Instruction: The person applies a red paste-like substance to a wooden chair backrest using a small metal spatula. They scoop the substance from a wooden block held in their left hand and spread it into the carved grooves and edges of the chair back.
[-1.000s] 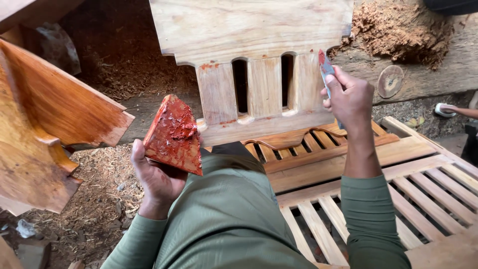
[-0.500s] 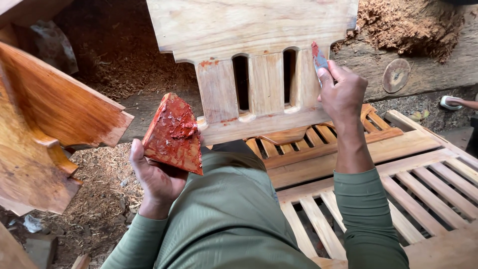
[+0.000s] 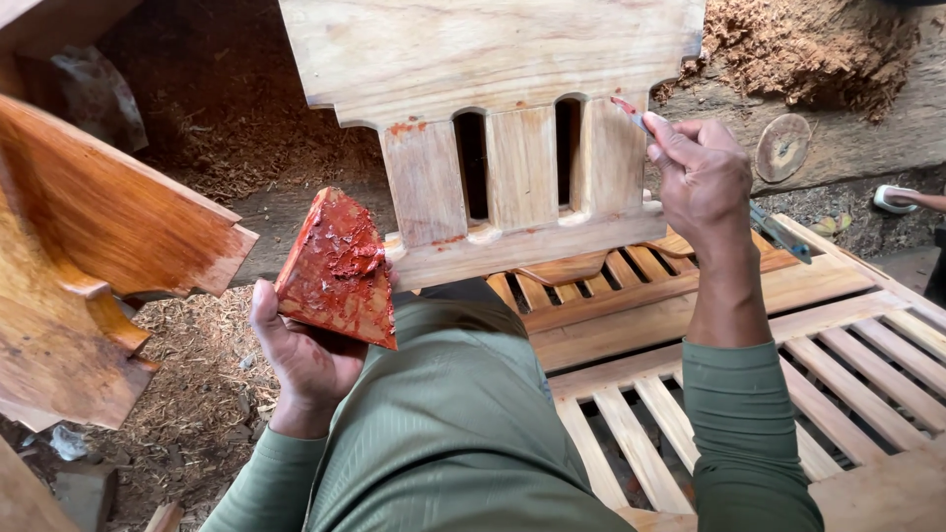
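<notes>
Red-brown filler is being worked into the joints of a pale wooden slatted chair-back panel (image 3: 493, 148), which is stood upright at 12 o'clock against the knees. Smears of red filler are seen at the tops and feet of the left slats; the joints around the right slat look mostly bare, so the work is judged partly done. The right hand (image 3: 702, 177) is closed on a small putty knife (image 3: 631, 113), whose red-tipped blade is set at the right slat's upper edge. The left hand (image 3: 305, 355), at 8 o'clock, is wrapped under a triangular board loaded with red filler (image 3: 335, 271).

A varnished wooden piece (image 3: 99, 256) lies at 9 o'clock. Slatted frames (image 3: 818, 325) are stacked at 3 o'clock, sawdust (image 3: 788, 49) is heaped at 1 o'clock. Nothing blocks the blade.
</notes>
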